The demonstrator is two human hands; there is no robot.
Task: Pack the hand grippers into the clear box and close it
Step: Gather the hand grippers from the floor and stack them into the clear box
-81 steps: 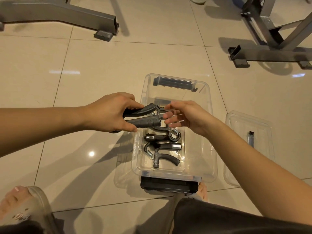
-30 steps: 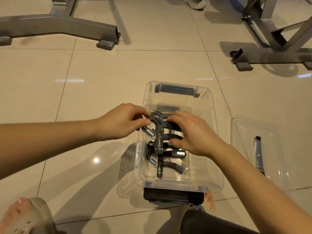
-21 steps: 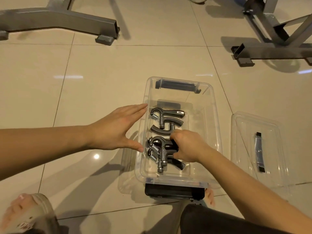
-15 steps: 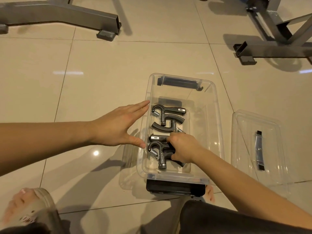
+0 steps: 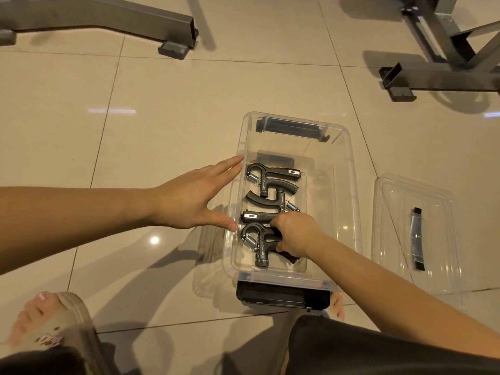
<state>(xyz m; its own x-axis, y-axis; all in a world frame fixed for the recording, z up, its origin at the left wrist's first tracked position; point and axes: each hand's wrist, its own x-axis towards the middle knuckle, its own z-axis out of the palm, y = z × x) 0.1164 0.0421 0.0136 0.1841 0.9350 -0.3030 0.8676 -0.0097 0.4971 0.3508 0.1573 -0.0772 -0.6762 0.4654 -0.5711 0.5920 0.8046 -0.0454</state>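
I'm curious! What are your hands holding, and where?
Right hand grips the nearest hand gripper by its handles; left hand, flat against the clear box, holds nothing.

Warm light is being reflected as glare on the floor (image 5: 173, 109); soft shadows are being cast; edges are being bowed.

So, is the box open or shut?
Open. The lid lies on the floor beside the box, not on it.

right hand (image 5: 296, 235) grips hand gripper (image 5: 257, 243) in clear box (image 5: 349, 185) | left hand (image 5: 193, 197) flat against wall
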